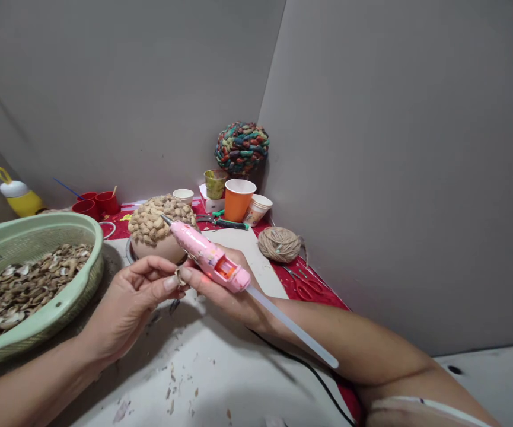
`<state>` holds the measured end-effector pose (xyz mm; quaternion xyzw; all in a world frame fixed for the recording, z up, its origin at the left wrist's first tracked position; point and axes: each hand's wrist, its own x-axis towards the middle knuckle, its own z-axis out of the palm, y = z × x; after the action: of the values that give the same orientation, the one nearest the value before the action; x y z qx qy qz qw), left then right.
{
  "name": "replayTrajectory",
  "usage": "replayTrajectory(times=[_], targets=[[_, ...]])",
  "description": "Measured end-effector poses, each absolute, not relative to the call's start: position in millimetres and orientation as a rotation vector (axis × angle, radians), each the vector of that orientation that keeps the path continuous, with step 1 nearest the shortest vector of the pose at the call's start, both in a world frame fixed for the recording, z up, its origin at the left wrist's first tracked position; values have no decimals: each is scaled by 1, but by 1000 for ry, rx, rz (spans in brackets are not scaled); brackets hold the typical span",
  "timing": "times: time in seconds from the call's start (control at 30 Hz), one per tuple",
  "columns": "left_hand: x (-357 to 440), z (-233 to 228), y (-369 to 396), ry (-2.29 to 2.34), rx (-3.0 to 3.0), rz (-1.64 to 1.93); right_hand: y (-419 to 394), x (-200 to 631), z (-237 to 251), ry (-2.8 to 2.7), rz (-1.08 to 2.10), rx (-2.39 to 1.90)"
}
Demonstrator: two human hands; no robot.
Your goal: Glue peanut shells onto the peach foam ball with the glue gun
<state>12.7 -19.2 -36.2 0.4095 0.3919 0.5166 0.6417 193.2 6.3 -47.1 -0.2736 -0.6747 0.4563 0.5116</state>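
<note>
**Glue gun over the shell-covered dome**

I see the pink plastic glue gun [209, 257] gripped in my right hand [229, 287], fingers clamped around it, nozzle touching the knobbly peanut-shell dome [158, 222]. My left hand [134, 293] pinches a small shell piece [178, 276]. A green mesh basket [67, 296] of shells sits left on the table [220, 379]; a twine ball [279, 244] lies right.

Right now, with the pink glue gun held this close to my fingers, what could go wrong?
1. The pink glue gun in the right hand sits just above the left hand, which pinches a small shell piece; hot glue could burn the fingertips.
2. Its nozzle points at the shell-covered round bowl; a slip might smear glue there.
3. The black cord trails under the right forearm and could snag.
</note>
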Motion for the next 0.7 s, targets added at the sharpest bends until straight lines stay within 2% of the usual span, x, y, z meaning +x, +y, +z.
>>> replayTrajectory(times=[0.4,0.7], targets=[[6,-42,-21,800,921,1110,5,192,-56,-1582,1221,-611],[5,-41,-19,722,922,1098,3,191,-51,-1615,1197,-661]])
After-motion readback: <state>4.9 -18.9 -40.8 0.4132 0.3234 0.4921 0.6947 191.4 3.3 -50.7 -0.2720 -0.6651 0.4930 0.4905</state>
